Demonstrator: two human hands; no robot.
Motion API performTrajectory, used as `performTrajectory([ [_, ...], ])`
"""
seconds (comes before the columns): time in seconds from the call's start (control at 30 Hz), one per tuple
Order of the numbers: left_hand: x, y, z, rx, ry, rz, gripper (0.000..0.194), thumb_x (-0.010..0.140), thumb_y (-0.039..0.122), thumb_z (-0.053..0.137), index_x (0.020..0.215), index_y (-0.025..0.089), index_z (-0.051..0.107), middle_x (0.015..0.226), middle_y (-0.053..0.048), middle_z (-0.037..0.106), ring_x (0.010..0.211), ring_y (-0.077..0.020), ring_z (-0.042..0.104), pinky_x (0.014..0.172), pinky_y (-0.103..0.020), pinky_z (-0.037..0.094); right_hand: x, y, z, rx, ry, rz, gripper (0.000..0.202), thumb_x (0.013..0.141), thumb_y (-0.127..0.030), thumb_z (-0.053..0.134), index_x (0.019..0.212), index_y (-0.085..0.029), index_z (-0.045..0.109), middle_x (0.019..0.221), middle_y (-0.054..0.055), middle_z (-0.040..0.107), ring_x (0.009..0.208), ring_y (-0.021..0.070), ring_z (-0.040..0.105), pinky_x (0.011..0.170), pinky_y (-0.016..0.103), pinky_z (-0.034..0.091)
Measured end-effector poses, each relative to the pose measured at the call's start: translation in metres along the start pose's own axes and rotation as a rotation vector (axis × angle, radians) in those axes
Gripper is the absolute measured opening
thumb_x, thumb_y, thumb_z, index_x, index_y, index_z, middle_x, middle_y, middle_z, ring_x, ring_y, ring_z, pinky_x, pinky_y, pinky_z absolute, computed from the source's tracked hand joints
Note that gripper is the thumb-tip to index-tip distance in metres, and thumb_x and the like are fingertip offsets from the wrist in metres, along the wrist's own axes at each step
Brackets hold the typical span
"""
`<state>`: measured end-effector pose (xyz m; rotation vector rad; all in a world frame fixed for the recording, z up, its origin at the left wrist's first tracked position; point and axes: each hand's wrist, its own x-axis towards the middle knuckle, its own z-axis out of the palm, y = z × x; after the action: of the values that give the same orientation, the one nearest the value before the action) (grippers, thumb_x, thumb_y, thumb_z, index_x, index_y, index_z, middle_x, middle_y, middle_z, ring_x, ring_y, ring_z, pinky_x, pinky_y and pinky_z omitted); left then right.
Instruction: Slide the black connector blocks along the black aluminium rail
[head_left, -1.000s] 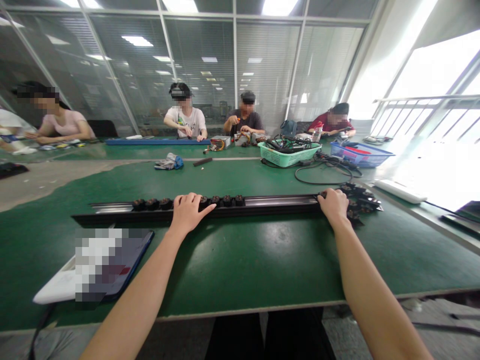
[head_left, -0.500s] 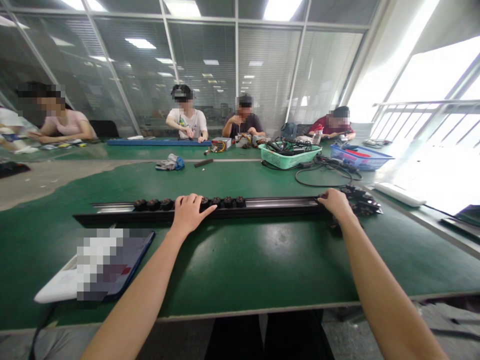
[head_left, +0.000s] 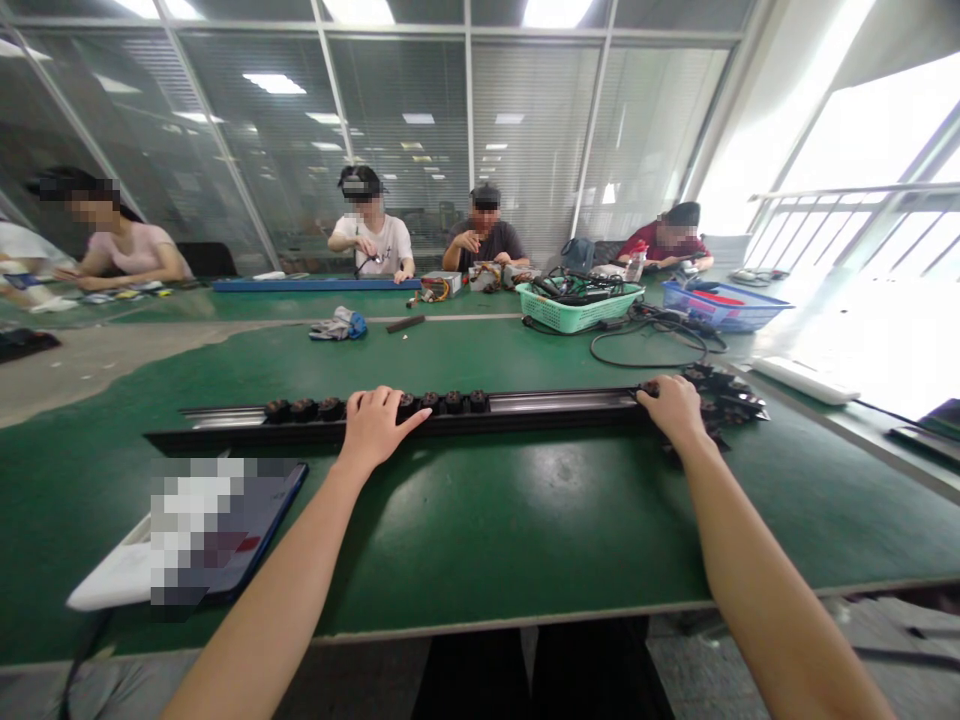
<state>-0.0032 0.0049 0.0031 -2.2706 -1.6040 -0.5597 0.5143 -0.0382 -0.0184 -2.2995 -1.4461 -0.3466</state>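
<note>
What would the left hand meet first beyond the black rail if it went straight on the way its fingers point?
Past the black rail, the left hand would probably meet the dark strip, though depth is unclear.

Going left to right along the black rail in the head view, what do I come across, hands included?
Short silvery stretch, three round black pieces, left hand, more round black pieces, longer silvery stretch, right hand, then the main part of a heap of black parts.

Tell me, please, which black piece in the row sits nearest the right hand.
The row's rightmost black piece: the others sit farther left along the rail.
</note>
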Motion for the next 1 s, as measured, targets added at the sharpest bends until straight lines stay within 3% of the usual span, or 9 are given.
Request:
performTrajectory([
  [1.0, 0.0, 0.0, 0.001, 0.018, 0.007, 0.012, 0.079, 0.096, 0.079, 0.026, 0.122, 0.016, 0.068, 0.121, -0.018, 0.066, 0.116, -0.0349, 0.057, 0.107, -0.05, 0.033, -0.002, 0.011, 0.0, -0.046, 0.025, 0.138, 0.045, 0.092, -0.034, 0.051, 0.123, -0.007, 0.07, 0.117, 0.023, 0.062, 0.109, 0.0334, 0.054, 0.091, 0.042, 0.042],
])
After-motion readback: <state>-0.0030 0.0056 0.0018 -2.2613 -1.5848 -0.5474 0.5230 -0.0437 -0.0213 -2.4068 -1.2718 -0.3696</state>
